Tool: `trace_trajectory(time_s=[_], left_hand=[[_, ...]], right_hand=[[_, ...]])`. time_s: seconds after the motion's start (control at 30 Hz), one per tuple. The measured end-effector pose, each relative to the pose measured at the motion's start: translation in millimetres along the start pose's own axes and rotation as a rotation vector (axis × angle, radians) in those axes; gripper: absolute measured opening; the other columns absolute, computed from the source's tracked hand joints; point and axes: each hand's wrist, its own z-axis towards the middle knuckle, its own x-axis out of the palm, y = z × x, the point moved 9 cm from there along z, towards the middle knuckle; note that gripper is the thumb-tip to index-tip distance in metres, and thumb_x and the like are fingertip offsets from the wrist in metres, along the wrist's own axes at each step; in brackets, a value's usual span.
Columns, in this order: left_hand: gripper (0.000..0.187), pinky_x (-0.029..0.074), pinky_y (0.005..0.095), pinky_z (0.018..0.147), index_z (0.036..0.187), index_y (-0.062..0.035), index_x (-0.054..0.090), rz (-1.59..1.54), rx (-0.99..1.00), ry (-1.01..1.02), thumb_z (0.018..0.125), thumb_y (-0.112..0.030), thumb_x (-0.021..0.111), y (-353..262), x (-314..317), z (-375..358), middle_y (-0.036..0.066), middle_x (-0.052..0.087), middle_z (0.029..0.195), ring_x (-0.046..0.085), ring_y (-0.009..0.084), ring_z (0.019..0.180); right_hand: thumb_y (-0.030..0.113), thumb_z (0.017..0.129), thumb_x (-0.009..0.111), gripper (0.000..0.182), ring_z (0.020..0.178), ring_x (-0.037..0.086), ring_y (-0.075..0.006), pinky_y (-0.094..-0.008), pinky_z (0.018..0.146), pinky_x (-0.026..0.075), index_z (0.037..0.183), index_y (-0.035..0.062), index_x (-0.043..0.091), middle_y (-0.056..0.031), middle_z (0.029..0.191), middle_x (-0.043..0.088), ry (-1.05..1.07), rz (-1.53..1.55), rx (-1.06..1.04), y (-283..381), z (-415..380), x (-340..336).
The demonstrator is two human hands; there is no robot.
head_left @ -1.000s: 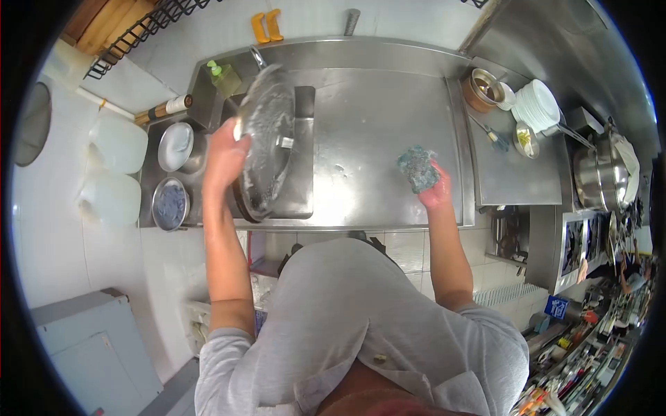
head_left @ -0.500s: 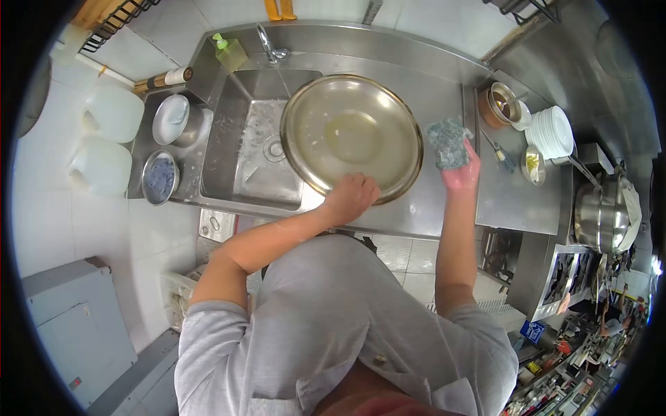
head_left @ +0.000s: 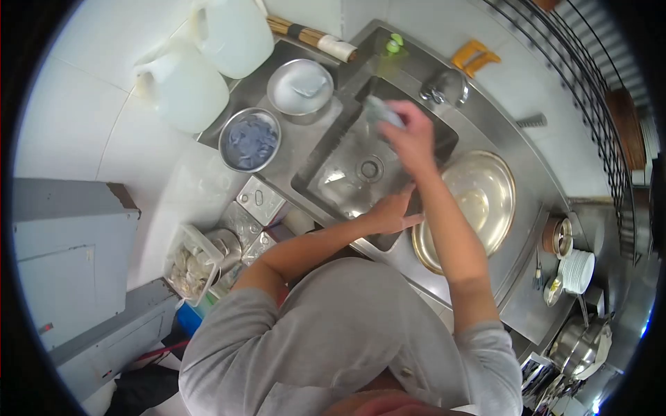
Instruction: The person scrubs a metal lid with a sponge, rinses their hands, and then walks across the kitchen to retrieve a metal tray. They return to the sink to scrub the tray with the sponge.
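Observation:
My right hand [head_left: 414,135] is closed on a grey-green scouring pad [head_left: 383,112], held over the upper part of the steel sink [head_left: 333,156]. The pad is slightly blurred. Lower down, my left hand [head_left: 393,213] is at the sink's front right, its fingers spread beside the rim of a large round metal basin [head_left: 510,201]. Nothing shows in that hand. The basin lies tilted on the counter right of the sink, partly hidden behind my right forearm.
Left of the sink stand a bowl of blue-grey pieces [head_left: 251,141] and a bowl with a pale item [head_left: 300,87]. Behind are a soap bottle [head_left: 393,55] and faucet [head_left: 444,87]. White plates [head_left: 577,270] and pots are at the right.
The view has turned toward the sink. My right hand has carried the pad leftward from the basin's right side to over the sink. My left hand's fingers have spread at the basin's left edge.

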Motion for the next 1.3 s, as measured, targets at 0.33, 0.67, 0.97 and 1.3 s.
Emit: trace_trajectory(time_s=[0.33, 0.67, 0.97, 1.3], left_hand=[[0.058, 0.044, 0.0363, 0.1, 0.142, -0.0061, 0.038, -1.073, 0.108, 0.318, 0.094, -0.028, 0.065, 76.4, 1.2, 4.5, 0.008, 0.057, 0.123, 0.056, 0.0198, 0.111], [0.048, 0.051, 0.0345, 0.088, 0.13, -0.0015, 0.047, -0.619, 0.001, 0.17, 0.09, -0.017, 0.068, 69.1, 31.6, 77.0, 0.009, 0.063, 0.106, 0.062, 0.0165, 0.09], [0.049, 0.052, 0.0373, 0.085, 0.121, 0.0034, 0.052, -0.429, -0.151, -0.114, 0.077, -0.006, 0.073, 33.0, 35.7, 117.2, 0.02, 0.067, 0.106, 0.067, 0.0275, 0.098], [0.055, 0.055, 0.0378, 0.076, 0.127, 0.0033, 0.046, -0.284, -0.187, -0.315, 0.081, -0.004, 0.075, 39.6, 34.0, 203.8, 0.018, 0.066, 0.11, 0.066, 0.0257, 0.092]], right_hand=[[0.016, 0.073, 0.063, 0.022, 0.1, 0.066, -0.0359, -0.0449, 0.087, 0.053, 0.088, 0.0026, 0.072, -0.0227, 0.1, 0.069, 0.63, -0.924, -0.138, -101.7, 112.6, 278.0], [0.011, 0.075, 0.068, 0.029, 0.1, 0.065, -0.0349, -0.0408, 0.086, 0.053, 0.103, 0.0056, 0.064, -0.0166, 0.108, 0.066, -0.16, -0.375, -0.243, 24.6, 26.3, 19.6], [0.001, 0.074, 0.064, 0.026, 0.101, 0.061, -0.039, -0.0458, 0.094, 0.048, 0.1, -0.0026, 0.063, -0.0216, 0.106, 0.066, -0.405, -1.047, -0.128, -65.7, -260.5, -195.3], [0.0, 0.074, 0.062, 0.018, 0.101, 0.063, -0.0363, -0.0429, 0.093, 0.051, 0.089, 0.0042, 0.071, -0.0166, 0.108, 0.069, -0.365, -0.796, -0.167, -120.9, -195.9, -260.4]])
